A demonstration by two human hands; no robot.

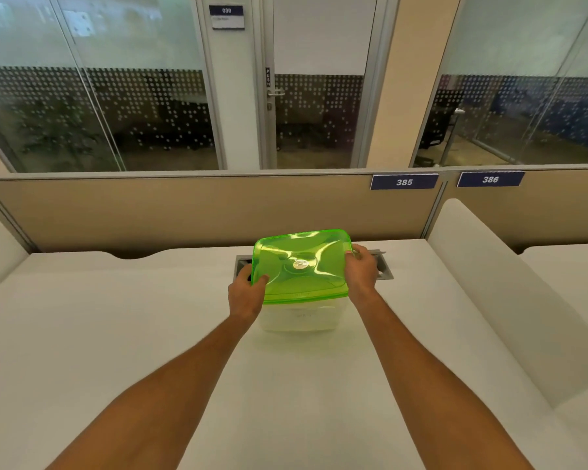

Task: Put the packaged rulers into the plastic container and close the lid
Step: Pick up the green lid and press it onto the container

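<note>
A translucent white plastic container [299,317] stands in the middle of the white desk [116,317]. A bright green see-through lid [301,266] sits on top of it. My left hand [246,295] grips the lid's left front corner, thumb on top. My right hand [362,271] grips the lid's right edge, fingers curled round the rim. No packaged rulers are visible; the container's cloudy wall hides what is inside.
A grey cable port [382,266] is set into the desk just behind the container. A beige partition [218,212] with number tags 385 and 386 runs along the far edge. A white divider [489,283] stands on the right.
</note>
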